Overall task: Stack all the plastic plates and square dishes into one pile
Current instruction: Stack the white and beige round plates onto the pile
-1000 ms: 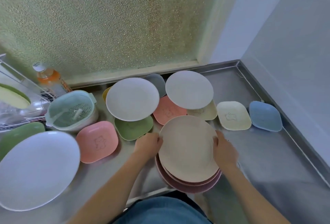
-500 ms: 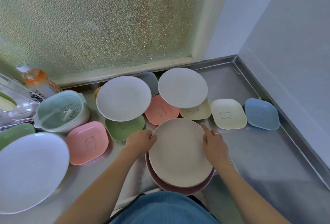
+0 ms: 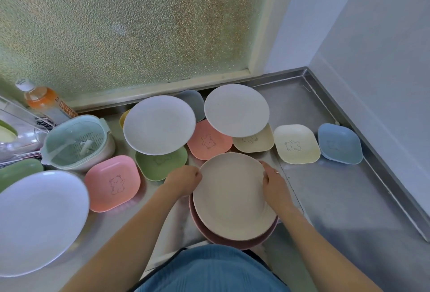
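Note:
A beige round plate [image 3: 230, 194] tops a short pile with a dusty-pink plate [image 3: 235, 244] under it, near the counter's front edge. My left hand [image 3: 185, 179] grips the beige plate's left rim and my right hand [image 3: 274, 182] its right rim. Behind lie two grey round plates [image 3: 159, 124] [image 3: 236, 110], resting on square dishes: green [image 3: 160, 163], pink [image 3: 208, 141], cream [image 3: 254, 140], grey-blue [image 3: 194, 103]. Loose square dishes sit apart: pink [image 3: 112, 183], pale yellow [image 3: 296, 144], blue [image 3: 339, 142].
A large white plate [image 3: 37, 219] lies at the left, with a mint strainer bowl [image 3: 76, 141] and an orange drink bottle [image 3: 43, 101] behind it. A dish rack [image 3: 18, 133] stands far left. The steel counter [image 3: 344, 198] has a raised lip along the right.
The pile and both hands sit slightly further left and back on the counter. My right hand's fingers have curled over the beige plate's rim.

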`<action>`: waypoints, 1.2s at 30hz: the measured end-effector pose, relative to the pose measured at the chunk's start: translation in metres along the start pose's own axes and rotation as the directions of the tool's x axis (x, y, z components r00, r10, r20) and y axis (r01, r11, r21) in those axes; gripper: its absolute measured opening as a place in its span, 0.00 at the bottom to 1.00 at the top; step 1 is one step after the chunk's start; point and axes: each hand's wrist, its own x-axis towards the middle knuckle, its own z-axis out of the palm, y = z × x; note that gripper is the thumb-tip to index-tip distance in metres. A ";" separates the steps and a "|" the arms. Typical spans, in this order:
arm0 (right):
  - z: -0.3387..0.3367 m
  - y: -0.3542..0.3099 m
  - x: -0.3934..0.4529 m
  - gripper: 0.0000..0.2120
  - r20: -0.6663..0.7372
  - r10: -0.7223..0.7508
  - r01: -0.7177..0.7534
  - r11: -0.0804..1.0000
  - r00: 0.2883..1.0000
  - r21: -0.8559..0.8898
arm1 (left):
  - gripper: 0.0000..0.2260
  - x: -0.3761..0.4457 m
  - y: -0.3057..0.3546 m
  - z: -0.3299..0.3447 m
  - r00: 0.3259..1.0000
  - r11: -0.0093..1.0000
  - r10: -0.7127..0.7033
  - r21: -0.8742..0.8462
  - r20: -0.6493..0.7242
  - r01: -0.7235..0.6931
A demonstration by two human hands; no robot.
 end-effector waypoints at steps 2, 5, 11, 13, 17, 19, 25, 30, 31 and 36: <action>0.002 0.000 -0.002 0.19 -0.012 -0.005 0.005 1.000 1.000 0.028 | 0.16 -0.001 0.000 0.001 1.000 1.000 0.006 0.026 -0.012 -0.006; 0.005 0.002 -0.004 0.19 -0.027 -0.006 0.007 0.999 1.000 0.044 | 0.14 -0.007 0.000 0.009 0.999 0.994 0.007 0.110 -0.052 -0.002; 0.008 0.006 -0.008 0.18 -0.059 0.009 -0.005 0.998 0.998 0.066 | 0.16 -0.006 0.005 0.019 0.994 0.989 -0.003 0.149 -0.113 0.020; 0.008 0.005 -0.008 0.18 -0.060 0.011 -0.007 0.998 0.998 0.069 | 0.16 -0.005 0.006 0.019 0.993 0.988 -0.001 0.153 -0.119 0.020; 0.008 0.003 -0.009 0.19 -0.055 0.006 -0.003 0.999 0.998 0.045 | 0.15 -0.006 0.004 0.024 0.989 0.993 -0.002 0.115 -0.149 0.020; 0.007 0.003 -0.010 0.19 -0.058 0.007 -0.005 0.999 0.998 0.045 | 0.15 -0.005 0.004 0.025 0.987 0.993 -0.005 0.112 -0.163 0.024; 0.007 0.003 -0.008 0.19 -0.068 0.019 -0.014 0.997 0.998 0.076 | 0.15 -0.003 0.006 0.025 0.981 0.987 -0.007 0.153 -0.194 0.037; -0.003 -0.004 0.006 0.19 -0.168 -0.016 0.031 0.996 0.986 0.086 | 0.15 -0.003 0.006 0.026 0.980 0.983 -0.014 0.175 -0.199 0.050; -0.006 -0.009 0.013 0.20 -0.178 -0.032 0.053 0.992 0.983 0.115 | 0.15 -0.003 0.006 0.027 0.979 0.982 -0.014 0.181 -0.205 0.052; -0.023 -0.039 0.058 0.20 -0.145 -0.111 0.146 0.956 0.983 0.255 | 0.12 -0.002 0.006 0.029 0.976 0.978 -0.016 0.201 -0.215 0.061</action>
